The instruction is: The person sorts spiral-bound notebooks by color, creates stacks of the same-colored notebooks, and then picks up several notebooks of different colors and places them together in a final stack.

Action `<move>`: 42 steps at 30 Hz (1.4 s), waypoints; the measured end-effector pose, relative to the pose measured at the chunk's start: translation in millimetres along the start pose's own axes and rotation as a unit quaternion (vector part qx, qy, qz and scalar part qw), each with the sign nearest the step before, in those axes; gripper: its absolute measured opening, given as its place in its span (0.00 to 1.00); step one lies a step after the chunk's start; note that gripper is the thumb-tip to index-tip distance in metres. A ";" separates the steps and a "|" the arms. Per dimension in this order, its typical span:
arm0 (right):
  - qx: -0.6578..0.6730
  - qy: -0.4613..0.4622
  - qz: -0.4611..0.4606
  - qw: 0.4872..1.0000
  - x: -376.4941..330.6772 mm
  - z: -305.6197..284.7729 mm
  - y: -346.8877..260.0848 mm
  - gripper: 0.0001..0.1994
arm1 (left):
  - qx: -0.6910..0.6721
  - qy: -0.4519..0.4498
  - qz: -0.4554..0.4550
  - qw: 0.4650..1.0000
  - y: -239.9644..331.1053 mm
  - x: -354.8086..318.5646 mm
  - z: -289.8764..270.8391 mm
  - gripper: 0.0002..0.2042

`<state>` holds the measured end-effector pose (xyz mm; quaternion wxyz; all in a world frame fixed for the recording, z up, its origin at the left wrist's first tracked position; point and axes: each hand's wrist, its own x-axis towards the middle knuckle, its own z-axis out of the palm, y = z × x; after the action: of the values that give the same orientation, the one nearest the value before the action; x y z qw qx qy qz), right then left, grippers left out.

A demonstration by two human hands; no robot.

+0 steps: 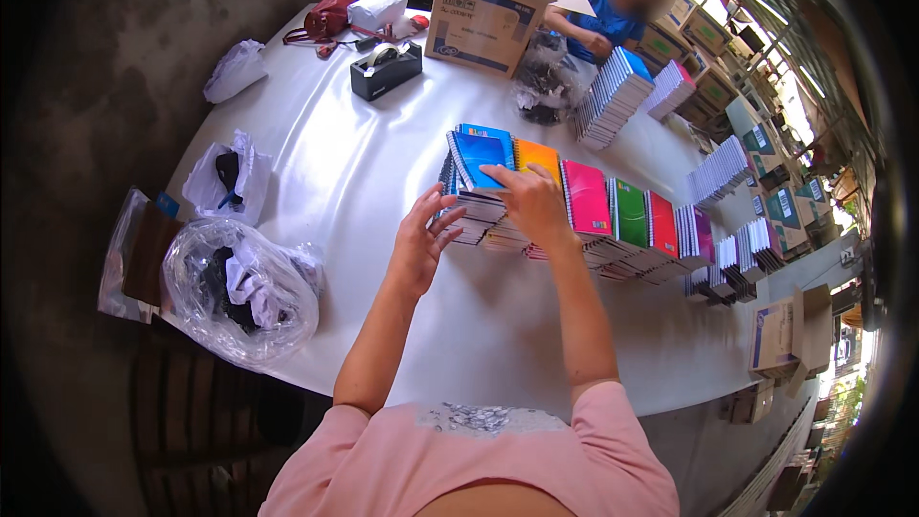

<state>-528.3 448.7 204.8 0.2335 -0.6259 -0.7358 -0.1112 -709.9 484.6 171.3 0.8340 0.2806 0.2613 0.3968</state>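
while the left hand rests open against the notebook stack, the right hand's grip pinches the blue notebook.

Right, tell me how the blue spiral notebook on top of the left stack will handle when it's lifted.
The blue spiral notebook looks thin, so it is probably light and lifts easily. Its cover seems glossy, so it may slip between the fingers of the right hand. Being thin, it will likely flex a little if held by one edge, and the stack under it might shift.
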 end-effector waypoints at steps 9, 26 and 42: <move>0.058 0.039 0.053 0.996 -3.8 0.1 4.1 0.16 | -0.057 -0.024 -0.016 0.998 1.4 3.6 15.1 0.31; 0.131 -0.232 -0.069 0.961 -56.5 -70.0 -70.1 0.26 | -0.003 -0.056 -0.082 0.995 -7.9 -44.0 -34.5 0.23; 0.160 0.128 0.351 0.914 -46.4 -58.5 39.7 0.11 | -0.123 -0.119 -0.349 0.921 -33.5 -132.2 -32.9 0.27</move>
<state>-472.7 389.4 228.0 0.4470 -0.7784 -0.4404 0.0177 -786.8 368.7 153.7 0.9725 0.1122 0.1908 0.0730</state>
